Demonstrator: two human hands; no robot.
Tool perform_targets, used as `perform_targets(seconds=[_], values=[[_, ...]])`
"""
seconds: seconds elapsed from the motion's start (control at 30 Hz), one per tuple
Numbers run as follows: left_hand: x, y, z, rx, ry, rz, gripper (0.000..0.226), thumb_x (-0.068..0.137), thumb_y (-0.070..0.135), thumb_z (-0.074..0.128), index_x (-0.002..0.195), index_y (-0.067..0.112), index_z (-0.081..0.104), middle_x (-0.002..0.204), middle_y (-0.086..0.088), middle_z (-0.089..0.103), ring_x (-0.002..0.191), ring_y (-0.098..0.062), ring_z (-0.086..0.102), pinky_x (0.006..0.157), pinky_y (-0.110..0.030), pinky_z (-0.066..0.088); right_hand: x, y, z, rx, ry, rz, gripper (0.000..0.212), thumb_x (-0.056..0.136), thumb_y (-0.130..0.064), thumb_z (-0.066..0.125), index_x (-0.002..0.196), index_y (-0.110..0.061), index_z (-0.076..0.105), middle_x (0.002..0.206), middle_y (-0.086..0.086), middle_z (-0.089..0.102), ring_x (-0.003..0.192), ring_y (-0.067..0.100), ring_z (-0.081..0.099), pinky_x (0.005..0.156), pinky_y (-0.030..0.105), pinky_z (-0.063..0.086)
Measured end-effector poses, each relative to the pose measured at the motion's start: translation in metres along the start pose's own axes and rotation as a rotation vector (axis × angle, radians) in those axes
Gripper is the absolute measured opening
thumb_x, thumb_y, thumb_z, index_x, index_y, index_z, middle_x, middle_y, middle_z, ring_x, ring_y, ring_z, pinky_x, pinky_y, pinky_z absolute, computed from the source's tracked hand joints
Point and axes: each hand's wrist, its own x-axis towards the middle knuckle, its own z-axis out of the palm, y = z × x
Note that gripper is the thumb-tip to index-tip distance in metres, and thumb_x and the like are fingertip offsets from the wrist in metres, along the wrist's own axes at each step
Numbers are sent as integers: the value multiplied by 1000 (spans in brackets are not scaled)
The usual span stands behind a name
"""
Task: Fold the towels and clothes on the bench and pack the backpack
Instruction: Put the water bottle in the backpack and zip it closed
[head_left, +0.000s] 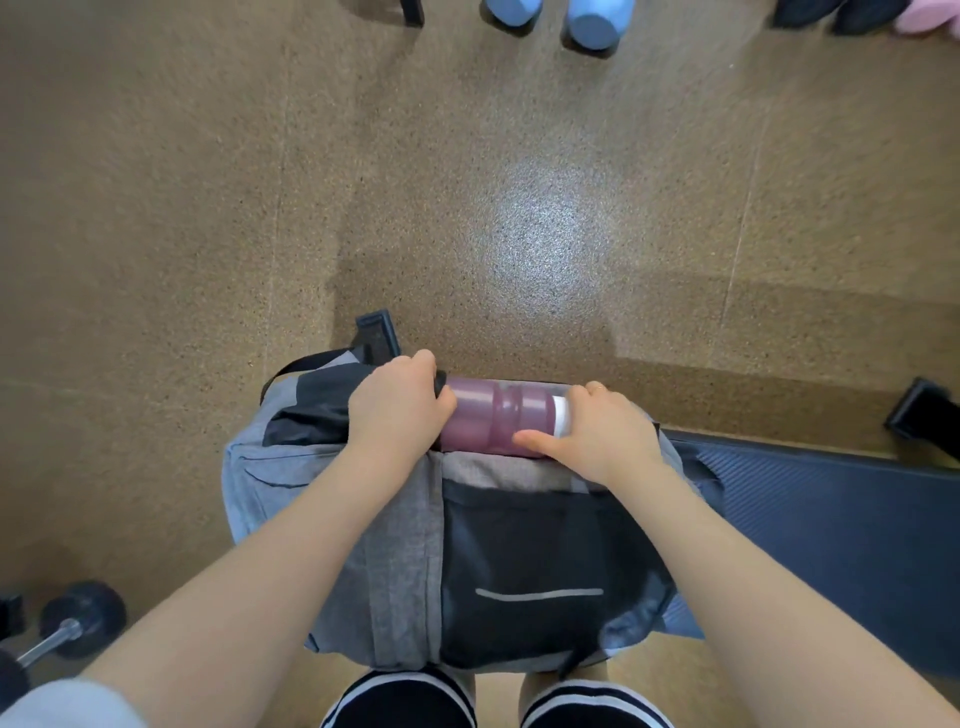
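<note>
The maroon bottle (493, 422) lies on its side across the far edge of the grey backpack (395, 545), long axis left to right, white end to the right; its lower side is hidden; the left hand (397, 408) is closed over its dark end, the right hand (605, 434) is wrapped around the white end; the counter (831, 514) is cut off at right.

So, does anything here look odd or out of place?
Only slightly: the maroon bottle lies on its side across the top edge of the grey backpack, held by both hands, left hand and right hand. No spill shows.
</note>
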Motion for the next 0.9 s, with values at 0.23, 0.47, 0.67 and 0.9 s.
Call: perform_targets(seconds=[0.23,0.47,0.67,0.9], values=[[7,0,0,23,-9,129,26,93,27,46,103,6,55,102,-13,62,98,-32,56,74,-36,38,15,-22,3,-22,83,-51,80,72,-79,42,106,-9,60,111,10,59,106,31,53,88,39,38],[5,-11,1,-89,18,133,24,91,28,49,101,7,56,97,-11,63,93,-29,57,72,-34,38,22,-52,13,130,119,-163,69,77,-68,51,114,-10,58,112,9,58,107,28,51,91,36,37],[2,-20,-6,-187,-12,98,25,89,30,54,102,9,55,99,-8,62,93,-26,56,70,-32,38,5,-15,11,310,91,-102,55,78,-47,68,122,-18,54,121,3,57,111,24,53,92,38,43],[-1,-27,-2,-151,-5,104,25,90,29,52,103,7,55,101,-10,60,95,-28,55,73,-34,40,9,-27,11,235,-15,-185,54,86,-40,62,132,-16,47,133,5,53,122,23,48,99,35,39]])
